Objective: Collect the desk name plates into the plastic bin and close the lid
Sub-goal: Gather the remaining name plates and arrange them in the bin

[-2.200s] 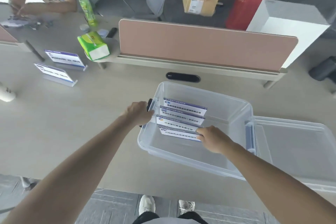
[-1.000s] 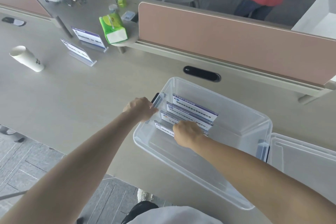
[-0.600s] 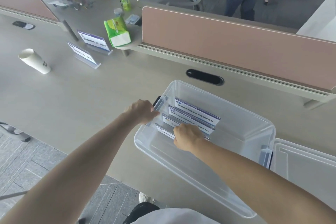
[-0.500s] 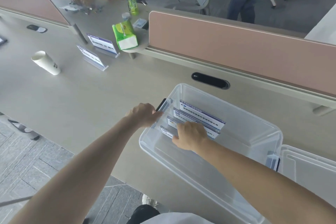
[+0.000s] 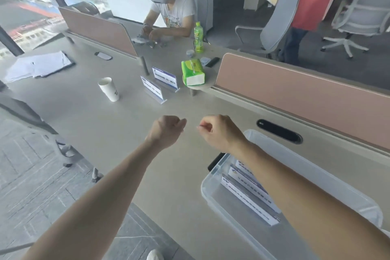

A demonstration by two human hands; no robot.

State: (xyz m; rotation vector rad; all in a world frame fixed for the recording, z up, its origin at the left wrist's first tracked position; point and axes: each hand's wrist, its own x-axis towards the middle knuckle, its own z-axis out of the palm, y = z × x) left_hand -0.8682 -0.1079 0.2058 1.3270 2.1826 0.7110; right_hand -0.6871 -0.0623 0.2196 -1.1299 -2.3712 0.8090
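The clear plastic bin (image 5: 213, 200) stands on the desk at the lower right, with several white and blue name plates (image 5: 249, 205) lying inside it, partly hidden by my right forearm. Two more name plates stand farther off on the desk: a near one (image 5: 152, 89) and a far one (image 5: 165, 77). My left hand (image 5: 166, 129) and my right hand (image 5: 219, 131) hover above the desk between the bin and those two plates. Both have curled fingers and hold nothing. The bin's lid is out of view.
A white paper cup (image 5: 109, 89) stands left of the two plates, a green tissue pack (image 5: 193, 72) right of them. A pink divider (image 5: 295, 93) runs behind the bin. Papers (image 5: 38, 66) lie far left. A seated person and a green bottle (image 5: 198, 37) are across the desk.
Both hands have left the bin and moved up and left over the open desk toward the two standing plates. The view has swung left, so the bin now sits at the lower right.
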